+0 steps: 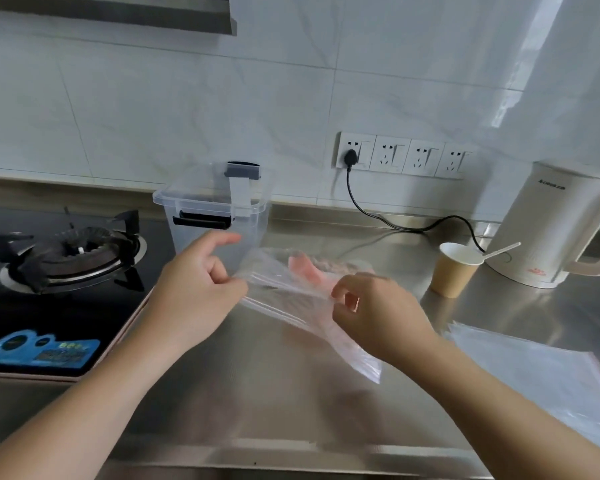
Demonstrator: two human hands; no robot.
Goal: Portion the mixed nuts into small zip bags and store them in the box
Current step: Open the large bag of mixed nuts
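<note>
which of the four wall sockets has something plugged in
The leftmost socket, the one nearest the clear storage box. A black plug sits in it with its cord trailing down to the counter; the other three sockets to its right are bare.

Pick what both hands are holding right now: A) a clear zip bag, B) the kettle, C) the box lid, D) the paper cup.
A: the left hand and right hand pinch opposite ends of the clear zip bag above the counter.
</note>
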